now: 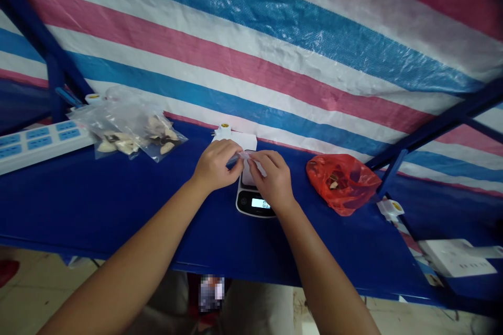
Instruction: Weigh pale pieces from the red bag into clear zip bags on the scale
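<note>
Blue tabletop (pixel 220 243): power strip (pixel 51 142) and clear bags (pixel 126 141) left, scale (pixel 247 209) mid (display (pixel 260 203) lit), red bag (pixel 349 193) to its right.

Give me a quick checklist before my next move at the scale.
1. Scale powered: ok, display lit.
2. Full reading visible: not ok, the right hand side hides part.
3. Clear plastic pinched by left hand and right: ok.
4. Clear plastic's mouth open: cannot tell, too small.
5. Red bag open: ok, pieces visible inside.
6. Filled clear bags off the scale: ok, lying left.
</note>
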Demonstrator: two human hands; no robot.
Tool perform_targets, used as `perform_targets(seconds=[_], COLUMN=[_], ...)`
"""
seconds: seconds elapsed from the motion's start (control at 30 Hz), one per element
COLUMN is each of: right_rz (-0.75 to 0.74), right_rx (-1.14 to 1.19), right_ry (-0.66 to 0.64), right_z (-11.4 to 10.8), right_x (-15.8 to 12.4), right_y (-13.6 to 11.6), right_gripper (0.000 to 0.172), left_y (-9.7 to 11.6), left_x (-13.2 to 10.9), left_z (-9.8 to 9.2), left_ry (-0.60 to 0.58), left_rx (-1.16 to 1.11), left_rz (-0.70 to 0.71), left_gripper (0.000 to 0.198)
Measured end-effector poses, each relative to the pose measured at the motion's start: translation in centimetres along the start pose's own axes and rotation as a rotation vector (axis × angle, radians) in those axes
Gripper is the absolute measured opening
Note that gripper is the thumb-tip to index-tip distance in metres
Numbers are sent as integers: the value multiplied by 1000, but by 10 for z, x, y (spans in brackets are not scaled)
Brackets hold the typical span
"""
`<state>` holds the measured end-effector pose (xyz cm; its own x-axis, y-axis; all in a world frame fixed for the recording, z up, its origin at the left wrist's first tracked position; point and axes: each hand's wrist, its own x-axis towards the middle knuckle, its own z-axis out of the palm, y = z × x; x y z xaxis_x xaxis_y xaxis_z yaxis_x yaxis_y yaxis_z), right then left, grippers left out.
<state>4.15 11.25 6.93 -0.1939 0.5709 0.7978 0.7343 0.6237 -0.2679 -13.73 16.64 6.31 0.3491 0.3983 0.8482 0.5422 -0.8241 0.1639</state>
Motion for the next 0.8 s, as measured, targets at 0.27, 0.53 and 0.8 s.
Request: perform_targets(seconds=[0.27, 0.53, 0.8], right_rz=[30, 69, 63], right_rx=[48, 31, -7], right_ry=[5, 6, 17], right_z=[0, 2, 1], right_x=[1, 0, 1], right_y=[-2, -1, -2], right_gripper=[7, 6, 10], left_y=[1, 4, 5], left_x=[0, 1, 1], left_z=[-1, -3, -3], left_ry=[32, 11, 29], left_rx=[26, 30, 25], left_rz=[-8, -29, -107], left_gripper=[11, 8, 7])
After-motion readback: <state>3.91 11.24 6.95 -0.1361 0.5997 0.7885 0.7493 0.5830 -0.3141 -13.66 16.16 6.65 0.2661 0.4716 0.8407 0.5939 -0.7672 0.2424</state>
